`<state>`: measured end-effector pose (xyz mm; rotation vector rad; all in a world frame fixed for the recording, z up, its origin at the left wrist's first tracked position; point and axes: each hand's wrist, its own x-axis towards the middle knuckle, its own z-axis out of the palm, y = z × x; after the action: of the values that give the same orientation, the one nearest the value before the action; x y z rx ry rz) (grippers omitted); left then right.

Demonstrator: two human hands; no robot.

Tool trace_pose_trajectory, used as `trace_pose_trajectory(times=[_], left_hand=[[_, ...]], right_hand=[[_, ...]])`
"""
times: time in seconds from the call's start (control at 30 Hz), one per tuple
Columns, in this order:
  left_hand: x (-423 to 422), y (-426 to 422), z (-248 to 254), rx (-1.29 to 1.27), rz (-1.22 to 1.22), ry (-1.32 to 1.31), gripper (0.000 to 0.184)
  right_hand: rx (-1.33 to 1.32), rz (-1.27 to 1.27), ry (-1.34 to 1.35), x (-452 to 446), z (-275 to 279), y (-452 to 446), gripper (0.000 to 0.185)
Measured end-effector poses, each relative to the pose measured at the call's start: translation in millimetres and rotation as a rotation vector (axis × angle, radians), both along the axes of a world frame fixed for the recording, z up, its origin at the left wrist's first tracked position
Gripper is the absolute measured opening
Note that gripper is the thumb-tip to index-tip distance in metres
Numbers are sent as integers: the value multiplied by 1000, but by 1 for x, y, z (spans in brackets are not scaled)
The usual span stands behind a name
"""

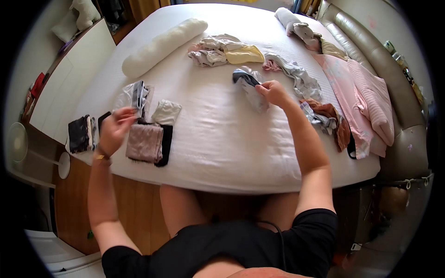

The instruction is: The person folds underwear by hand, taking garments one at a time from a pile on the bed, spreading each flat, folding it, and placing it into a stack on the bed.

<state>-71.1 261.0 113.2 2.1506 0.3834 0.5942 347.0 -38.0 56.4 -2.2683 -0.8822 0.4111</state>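
Observation:
My right hand (274, 94) is closed on a light grey garment (254, 95) with a dark waistband, held up over the middle of the bed. On the left, my left hand (118, 126) has its fingers apart and slightly bent, a little blurred. Its fingertips are by a white garment with black stripes (138, 95); I cannot tell whether they touch. Close by are a folded mauve garment (144, 142) on top of a black one (165, 146), and a folded cream garment (167, 112). Farther left is a dark folded stack (81, 134).
Loose pale and yellow clothes (243, 53) lie at the back middle of the bed (218, 153). To the right are crumpled grey (301, 78) and brown garments (331, 113), then pink clothing (345, 88). A long white bolster (164, 46) and a plush toy (303, 31) lie farther back.

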Motion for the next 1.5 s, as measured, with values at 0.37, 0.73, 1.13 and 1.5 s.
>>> trace_pose_trajectory(times=[0.37, 0.73, 1.13, 1.5], left_hand=[[179, -198, -21, 195, -181, -92, 28], [97, -84, 97, 336, 135, -23, 26], [37, -81, 150, -401, -454, -112, 31], [30, -92, 152, -211, -379, 88, 16]], right_hand=[[265, 324, 69, -117, 102, -82, 24], [-282, 93, -784, -112, 123, -159, 32], [658, -42, 266, -114, 190, -210, 22], [795, 166, 498, -121, 205, -233, 34]])
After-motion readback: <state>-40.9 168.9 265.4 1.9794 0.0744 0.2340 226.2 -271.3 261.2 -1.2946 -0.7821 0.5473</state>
